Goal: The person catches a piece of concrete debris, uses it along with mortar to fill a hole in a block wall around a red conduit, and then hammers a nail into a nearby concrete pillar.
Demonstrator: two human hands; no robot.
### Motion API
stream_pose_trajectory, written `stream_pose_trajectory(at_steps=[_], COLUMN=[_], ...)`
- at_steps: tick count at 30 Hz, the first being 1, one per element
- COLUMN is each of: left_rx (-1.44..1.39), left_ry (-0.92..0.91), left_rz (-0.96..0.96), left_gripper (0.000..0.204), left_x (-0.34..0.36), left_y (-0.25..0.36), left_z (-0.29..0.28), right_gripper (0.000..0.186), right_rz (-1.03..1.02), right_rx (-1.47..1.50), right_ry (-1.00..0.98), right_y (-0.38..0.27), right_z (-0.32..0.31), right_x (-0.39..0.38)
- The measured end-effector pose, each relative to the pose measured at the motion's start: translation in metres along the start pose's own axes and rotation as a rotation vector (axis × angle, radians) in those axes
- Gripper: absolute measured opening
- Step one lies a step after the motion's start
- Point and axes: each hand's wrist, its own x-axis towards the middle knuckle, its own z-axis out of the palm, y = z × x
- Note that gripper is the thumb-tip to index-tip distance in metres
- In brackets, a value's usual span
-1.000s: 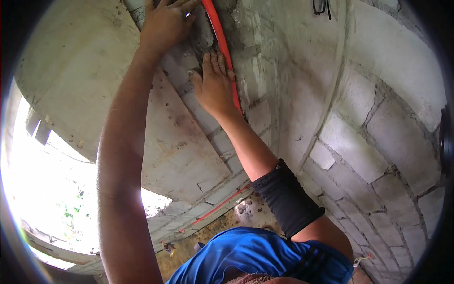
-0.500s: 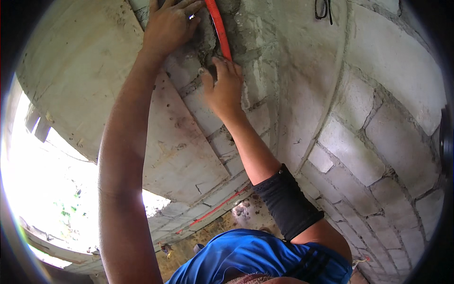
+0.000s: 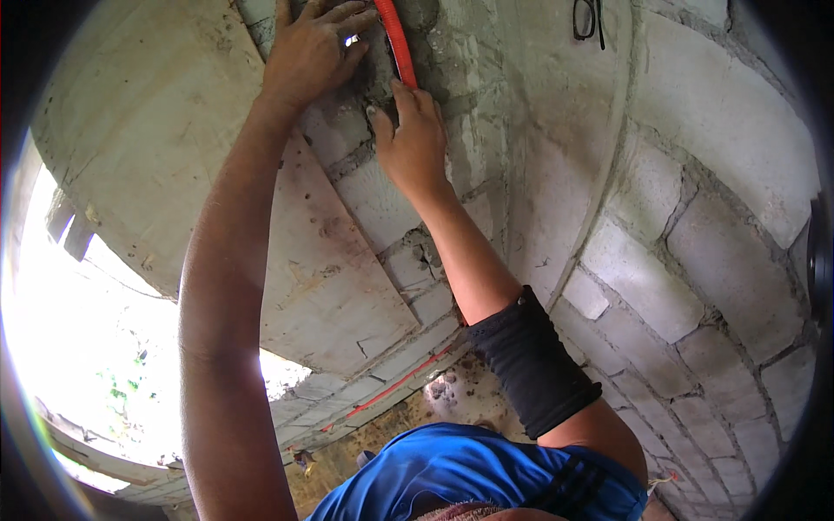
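My right grip point(image 3: 417, 143) is at 12 o'clock in my view, its curled fingertips at the lower visible end of the red, ribbed, flexible tube point(image 3: 398, 43). My thumb stands apart towards 11 o'clock; I cannot tell whether the fingers are closed around the tube or only touching it. The tube runs up from there to the top edge, at 12 o'clock, along the rough grey mortared wall point(image 3: 465, 52).

My left grip point(image 3: 317, 52), at 11 o'clock, is released, with its fingers spread out over the wall beside the tube. The large, flat, pale, brown-stained board point(image 3: 174, 130) stretches below it, towards 10 o'clock.

A thin, black, loop-shaped object point(image 3: 586, 22) hangs at 1 o'clock, and the wall of whitish rectangular blocks point(image 3: 738, 252) fills 3 o'clock. The black fabric sleeve point(image 3: 539, 369) wraps my right arm between 4 and 5 o'clock.
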Motion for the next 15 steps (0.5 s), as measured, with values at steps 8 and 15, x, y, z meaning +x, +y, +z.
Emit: stream_pose_trajectory(at_steps=[8, 15], left_rx=[-0.036, -0.185], left_ry=[-0.011, 0.079], left_rz=[-0.002, -0.059], left_gripper=[0.041, 0.045], left_x=[-0.001, 0.001], left_y=[0.002, 0.001], left_z=[-0.001, -0.004], right_gripper=[0.033, 0.031], right_rz=[0.144, 0.244], right_rx=[0.095, 0.164], right_ry=[0.052, 0.105], right_y=[0.024, 0.04], right_z=[-0.011, -0.025], right_x=[-0.015, -0.034])
